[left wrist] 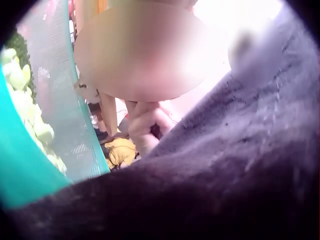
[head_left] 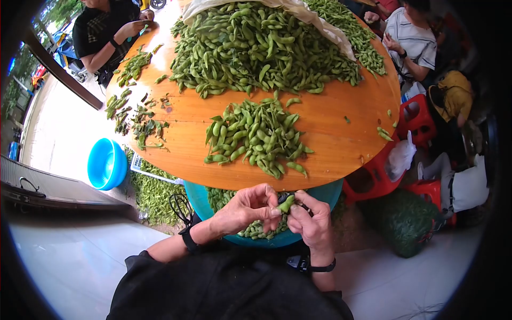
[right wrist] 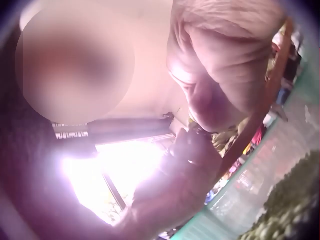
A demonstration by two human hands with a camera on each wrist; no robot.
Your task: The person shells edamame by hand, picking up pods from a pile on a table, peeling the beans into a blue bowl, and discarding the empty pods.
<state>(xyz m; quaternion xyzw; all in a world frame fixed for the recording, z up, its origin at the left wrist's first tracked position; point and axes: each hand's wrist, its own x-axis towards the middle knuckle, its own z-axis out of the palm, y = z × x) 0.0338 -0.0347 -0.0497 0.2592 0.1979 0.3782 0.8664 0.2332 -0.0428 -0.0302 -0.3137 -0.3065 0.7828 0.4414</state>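
Note:
In the head view a green pod [head_left: 286, 205] is pinched by both hands above a teal basin [head_left: 197, 198] of pods. The left hand [head_left: 252, 207] holds its left end between thumb and finger. On the other side the right hand [head_left: 312, 217] grips it with thumb and curled fingers. Just beyond the hands lies a small pile of pods [head_left: 256, 133] on the wooden table [head_left: 330, 133]. The right wrist view shows the right hand [right wrist: 220, 65] close against the left hand [right wrist: 175, 180], the pod mostly hidden. The left wrist view shows little of the handwork.
A large heap of pods [head_left: 250, 50] spills from a pale sack [head_left: 325, 26] at the back. Leafy scraps [head_left: 146, 125] lie at the table's left. Blue basins [head_left: 106, 164] stand on the floor at left, red stools [head_left: 381, 170] at right. Other people sit around the table.

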